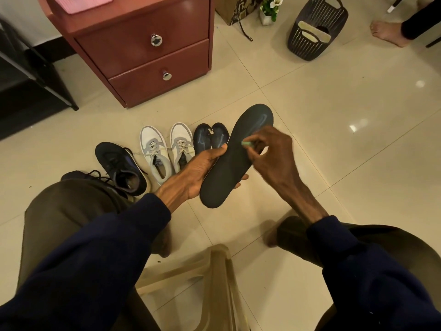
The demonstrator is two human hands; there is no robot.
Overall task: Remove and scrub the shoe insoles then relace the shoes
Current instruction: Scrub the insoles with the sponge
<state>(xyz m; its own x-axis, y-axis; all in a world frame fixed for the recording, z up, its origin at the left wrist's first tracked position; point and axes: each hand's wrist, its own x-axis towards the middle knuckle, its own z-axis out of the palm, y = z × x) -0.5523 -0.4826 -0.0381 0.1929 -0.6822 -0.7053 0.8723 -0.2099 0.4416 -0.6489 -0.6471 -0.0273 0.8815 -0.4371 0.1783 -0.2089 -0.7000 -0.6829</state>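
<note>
slippage is the main risk here: the left hand (202, 168) grips the dark insole (228, 170) from beneath around its heel half, thumb on the near edge, so the long toe end sticks out unsupported and would likely flex or twist away under hard rubbing. the right hand (274, 154) pinches a small green tool (247, 143), too hidden to name, against the insole's upper face; with so little of it showing, i judge the pinch could lose it. the insole is held in the air, just in front of two more dark insoles (211, 137) lying beside a pair of white shoes (167, 149), with dark shoes (119, 163) further left. the floor (334, 139) is glossy cream tile, probably slick under drips. a red-brown drawer cabinet (148, 56) stands behind, a dark perforated basket (315, 32) off right, a beige plastic stool (210, 278) between the knees.
</note>
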